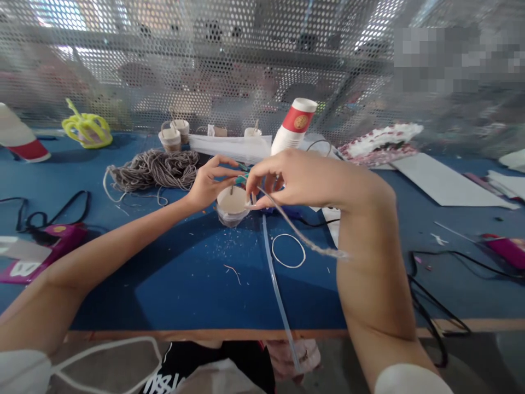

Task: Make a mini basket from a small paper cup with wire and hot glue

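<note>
Above a small pale cup [233, 202] with a short stem-like piece in it, my two hands meet. My left hand [210, 181] has its fingers closed on a small teal object [241, 179], whose kind I cannot make out. Close against it, my right hand [283, 178] is pinched, with a strand of grey yarn [297, 231] passing from its fingers and trailing toward the right forearm. The fingertips partly hide the teal object and the strand's far end. Beneath the right hand lies a blue tool [289, 212], mostly covered.
A grey yarn bundle [158, 171] lies left of the cup. Near the front are a white ring [289, 250] and a long translucent stick [279, 290] over the table edge. Stacked paper cups [296, 123] lean behind. Magenta tools [68, 241] with black cords flank the sides.
</note>
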The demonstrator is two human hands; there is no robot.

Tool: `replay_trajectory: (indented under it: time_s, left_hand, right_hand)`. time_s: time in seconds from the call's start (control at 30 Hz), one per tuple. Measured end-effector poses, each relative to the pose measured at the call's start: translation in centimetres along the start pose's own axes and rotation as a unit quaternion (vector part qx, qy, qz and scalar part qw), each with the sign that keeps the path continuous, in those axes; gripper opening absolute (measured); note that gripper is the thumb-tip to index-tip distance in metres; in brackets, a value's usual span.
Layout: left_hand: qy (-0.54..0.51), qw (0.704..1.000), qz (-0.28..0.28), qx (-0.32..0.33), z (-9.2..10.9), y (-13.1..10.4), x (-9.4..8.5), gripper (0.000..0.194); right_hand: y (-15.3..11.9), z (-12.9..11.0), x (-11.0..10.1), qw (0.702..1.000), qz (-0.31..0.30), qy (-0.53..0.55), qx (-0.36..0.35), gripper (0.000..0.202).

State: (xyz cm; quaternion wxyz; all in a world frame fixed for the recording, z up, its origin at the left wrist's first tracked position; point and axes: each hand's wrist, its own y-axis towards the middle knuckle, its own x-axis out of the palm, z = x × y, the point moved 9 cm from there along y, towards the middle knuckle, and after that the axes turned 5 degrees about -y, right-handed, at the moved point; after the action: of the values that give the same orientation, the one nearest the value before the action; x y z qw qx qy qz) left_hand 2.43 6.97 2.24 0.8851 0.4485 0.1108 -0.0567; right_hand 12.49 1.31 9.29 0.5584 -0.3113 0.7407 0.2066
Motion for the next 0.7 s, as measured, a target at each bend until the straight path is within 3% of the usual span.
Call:
replay_trajectory:
  time_s: [0.2,0.33,0.53,0.7]
  left_hand:
    - [-0.05,0.996,-0.01,-0.074,-1.4,-0.7,0.3,0.029]
    - [-0.154,0.975,-0.082,-0.136,-2.3,-1.8,1.7,0.043]
    - [-0.232,0.96,-0.1,-0.121,-2.0,-2.8,2.1,0.047]
    - [-0.269,0.947,-0.132,-0.119,-2.4,-3.8,2.9,0.076]
  right_hand:
    - [-0.4,0.5,-0.2,1.0,0.019,0.016,-0.001,0.011]
    - [-0.3,0.5,-0.3,1.0,0.025,0.015,0.001,0.012]
    - [0.0,0.6,-0.3,1.0,0.031,-0.002,0.003,0.017]
    - [-0.1,0.9,-0.4,0.999,0.031,0.013,-0.015,0.024]
